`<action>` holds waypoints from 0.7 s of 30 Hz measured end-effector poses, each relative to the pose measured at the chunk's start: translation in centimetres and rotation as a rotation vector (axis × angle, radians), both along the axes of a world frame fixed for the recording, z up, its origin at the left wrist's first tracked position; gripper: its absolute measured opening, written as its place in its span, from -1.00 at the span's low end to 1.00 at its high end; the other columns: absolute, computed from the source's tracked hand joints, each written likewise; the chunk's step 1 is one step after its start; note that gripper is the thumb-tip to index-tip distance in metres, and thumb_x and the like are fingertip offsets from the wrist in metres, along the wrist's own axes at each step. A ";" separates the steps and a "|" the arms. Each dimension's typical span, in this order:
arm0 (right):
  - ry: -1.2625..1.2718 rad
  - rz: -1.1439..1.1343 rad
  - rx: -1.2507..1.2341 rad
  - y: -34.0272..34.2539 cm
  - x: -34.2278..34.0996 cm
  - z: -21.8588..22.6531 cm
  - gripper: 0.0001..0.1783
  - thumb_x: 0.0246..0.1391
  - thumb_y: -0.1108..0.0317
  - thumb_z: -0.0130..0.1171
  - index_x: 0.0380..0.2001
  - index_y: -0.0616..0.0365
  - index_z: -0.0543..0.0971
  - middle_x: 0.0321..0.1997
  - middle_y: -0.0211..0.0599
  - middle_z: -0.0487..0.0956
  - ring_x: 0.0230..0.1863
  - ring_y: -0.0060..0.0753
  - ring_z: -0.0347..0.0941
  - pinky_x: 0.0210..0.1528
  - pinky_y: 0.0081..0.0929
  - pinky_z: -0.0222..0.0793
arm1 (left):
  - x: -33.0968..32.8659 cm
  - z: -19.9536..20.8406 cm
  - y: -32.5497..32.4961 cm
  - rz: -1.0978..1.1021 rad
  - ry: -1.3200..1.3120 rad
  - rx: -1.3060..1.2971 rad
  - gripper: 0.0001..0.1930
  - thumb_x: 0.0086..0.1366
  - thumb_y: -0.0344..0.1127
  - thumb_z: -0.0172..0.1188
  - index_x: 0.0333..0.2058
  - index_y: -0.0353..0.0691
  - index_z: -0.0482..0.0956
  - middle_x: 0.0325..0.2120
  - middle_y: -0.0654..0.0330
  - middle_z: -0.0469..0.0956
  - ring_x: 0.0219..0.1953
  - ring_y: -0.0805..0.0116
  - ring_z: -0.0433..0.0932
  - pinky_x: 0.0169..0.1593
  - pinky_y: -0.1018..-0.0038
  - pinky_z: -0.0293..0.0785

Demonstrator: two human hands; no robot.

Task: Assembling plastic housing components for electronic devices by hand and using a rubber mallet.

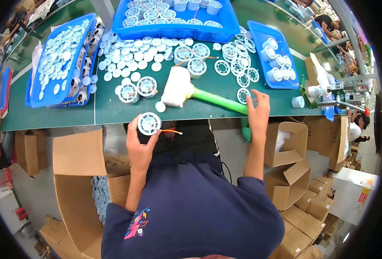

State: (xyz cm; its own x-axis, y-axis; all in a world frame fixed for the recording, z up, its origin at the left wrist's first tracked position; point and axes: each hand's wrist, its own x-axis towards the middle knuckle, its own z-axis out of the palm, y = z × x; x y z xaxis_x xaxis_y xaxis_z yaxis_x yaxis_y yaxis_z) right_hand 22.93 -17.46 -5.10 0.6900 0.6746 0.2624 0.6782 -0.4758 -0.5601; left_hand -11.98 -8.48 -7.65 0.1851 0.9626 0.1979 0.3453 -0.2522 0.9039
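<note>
My left hand (142, 144) is closed around a round light-blue motor housing (149, 124) at the table's front edge. The housing has a slotted top, and red and yellow wires trail from it to the right. At the end of the green handle of a white-headed mallet (217, 101), my right hand (258, 111) is held with fingers apart and nothing visible in them. Its fingertips are close to a slotted light-blue ring (243, 96). More wired housings (147, 87) stand behind the left hand, some beside the mallet head.
Small round caps (135, 56) and slotted rings (238, 64) are spread across the green table (186, 113). Blue trays hold caps (87, 32), wired housings (173, 30) and white-blue cups (262, 32). A metal press (337, 102) stands right. Open cardboard boxes (76, 194) sit below.
</note>
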 end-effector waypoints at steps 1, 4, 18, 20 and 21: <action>0.096 -0.023 0.012 -0.1 0.0 0.2 -0.73 0.25 0.39 0.27 0.00 0.21 0.64 -0.02 -0.05 0.53 0.00 0.03 0.50 0.09 -0.15 0.43 | 0.2 -0.2 0.0 -0.017 0.006 0.004 -0.34 0.10 -0.46 0.53 0.18 -0.32 0.47 0.06 0.02 0.56 0.09 0.07 0.57 0.20 0.28 0.46; -0.065 0.069 0.090 0.2 -0.9 0.1 -0.75 0.25 0.44 0.26 -0.01 0.20 0.64 -0.02 -0.07 0.52 -0.02 -0.01 0.51 0.02 -0.18 0.46 | 1.7 -1.9 0.8 -0.085 0.022 0.079 -0.34 0.11 -0.45 0.53 0.18 -0.31 0.46 0.06 0.02 0.56 0.10 0.11 0.57 0.20 0.30 0.45; -0.123 0.151 -0.178 2.8 1.2 -2.2 -0.45 0.13 0.25 0.38 0.11 0.30 0.50 0.10 0.04 0.44 0.05 0.14 0.47 0.05 -0.05 0.47 | 2.6 -3.3 1.1 -0.058 0.123 0.137 -0.34 0.09 -0.37 0.56 0.13 -0.29 0.43 0.04 0.00 0.50 0.08 0.01 0.49 0.18 0.21 0.39; -0.253 0.108 0.013 4.0 -0.6 -2.3 -0.44 0.14 0.24 0.38 0.13 0.29 0.50 0.12 0.04 0.43 0.06 0.15 0.47 0.06 -0.05 0.46 | 2.7 -3.4 1.2 -0.052 0.135 0.145 -0.36 0.09 -0.39 0.56 0.10 -0.31 0.43 0.03 0.02 0.48 0.07 0.03 0.47 0.18 0.22 0.38; -0.245 0.126 0.089 4.4 -1.7 -1.6 -0.44 0.14 0.22 0.39 0.13 0.27 0.51 0.11 0.02 0.45 0.06 0.13 0.47 0.07 -0.06 0.44 | 2.9 -3.5 1.2 -0.053 0.158 0.180 -0.35 0.08 -0.38 0.57 0.11 -0.30 0.43 0.03 0.01 0.47 0.07 0.03 0.47 0.18 0.21 0.38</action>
